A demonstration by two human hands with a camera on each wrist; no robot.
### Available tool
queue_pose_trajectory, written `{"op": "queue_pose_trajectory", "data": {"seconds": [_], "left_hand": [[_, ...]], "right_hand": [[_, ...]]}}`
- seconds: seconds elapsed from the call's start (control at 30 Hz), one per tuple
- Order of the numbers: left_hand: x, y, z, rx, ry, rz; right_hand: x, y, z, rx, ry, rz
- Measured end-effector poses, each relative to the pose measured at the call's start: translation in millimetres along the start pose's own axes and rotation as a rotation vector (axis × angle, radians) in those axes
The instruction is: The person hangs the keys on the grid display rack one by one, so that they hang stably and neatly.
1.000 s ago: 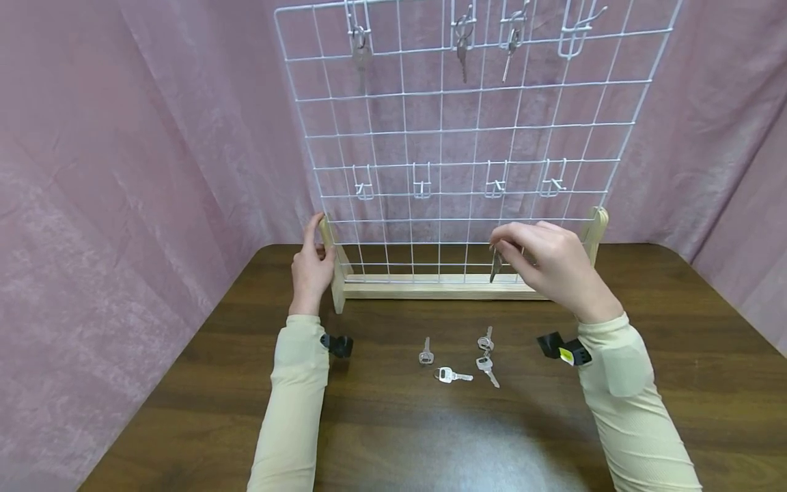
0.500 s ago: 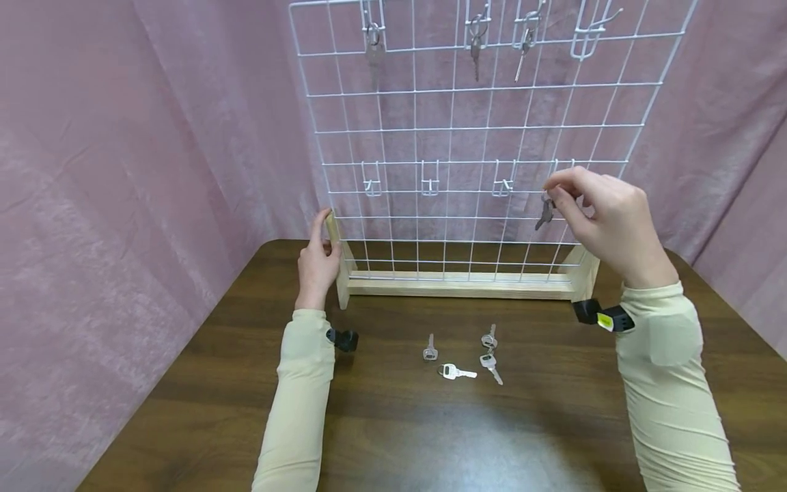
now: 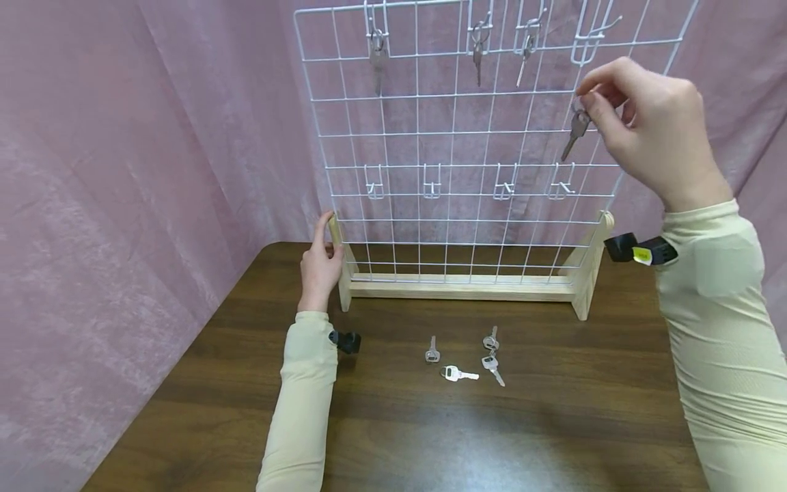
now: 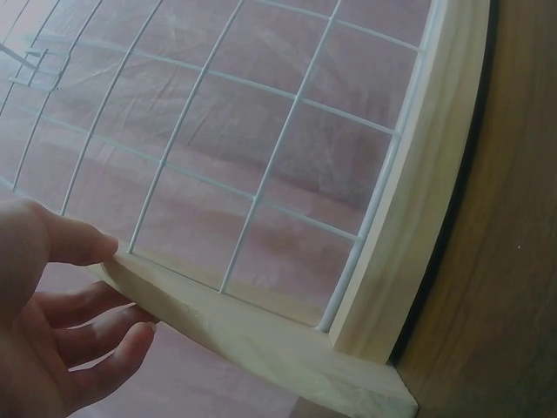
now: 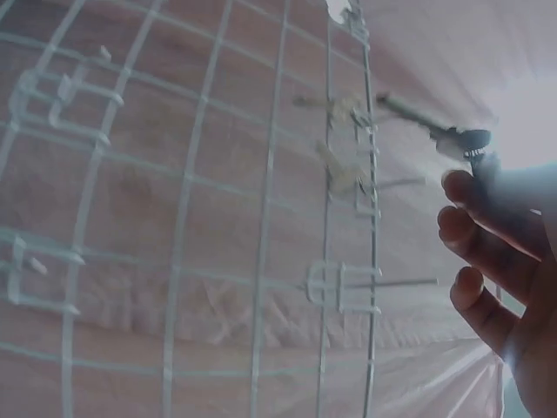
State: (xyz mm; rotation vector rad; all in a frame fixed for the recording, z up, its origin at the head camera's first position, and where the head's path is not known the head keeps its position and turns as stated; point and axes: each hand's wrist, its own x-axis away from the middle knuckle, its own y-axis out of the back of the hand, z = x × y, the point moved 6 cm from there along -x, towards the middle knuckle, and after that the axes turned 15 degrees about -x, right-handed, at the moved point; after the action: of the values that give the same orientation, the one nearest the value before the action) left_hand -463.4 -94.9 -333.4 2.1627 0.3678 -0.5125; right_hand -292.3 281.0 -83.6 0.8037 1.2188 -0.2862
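Right hand (image 3: 658, 130): pinching the silver key (image 3: 578, 128) at its ring end between thumb and forefinger, upper right of the head view; the blade points down and left.
Upper-right hook (image 3: 607, 28): just above the pinched key.
Left hand (image 3: 320, 266): thumb and fingers gripping the wooden upright (image 3: 345, 290), left of centre.
Hanging keys (image 3: 478, 65): three, near the top edge.
Lower hooks (image 3: 504, 189): four in a row, across the middle.
Loose keys (image 3: 460, 374): four on the brown table (image 3: 393, 437), lower centre.

A brown table (image 3: 393, 430) carries a rack (image 3: 461, 293) and four keys (image 3: 461, 374).
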Motion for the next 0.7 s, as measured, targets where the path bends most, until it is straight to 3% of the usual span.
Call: {"op": "queue_pose_trajectory", "data": {"seconds": [0.3, 0.53, 0.7], "left_hand": [[1.5, 0.9, -1.0, -0.007, 0.003, 0.001], [3.7, 0.9, -0.2, -0.012, -0.005, -0.007], [3.3, 1.9, 0.5, -0.013, -0.01, -0.012]], "right_hand": [[-37.1, 24.2, -29.6, -0.02, -0.188, -0.107], [-43.7, 24.1, -47.1, -0.171, -0.268, -0.225], [-49.5, 22.7, -54.1, -0.221, -0.318, -0.267]]}}
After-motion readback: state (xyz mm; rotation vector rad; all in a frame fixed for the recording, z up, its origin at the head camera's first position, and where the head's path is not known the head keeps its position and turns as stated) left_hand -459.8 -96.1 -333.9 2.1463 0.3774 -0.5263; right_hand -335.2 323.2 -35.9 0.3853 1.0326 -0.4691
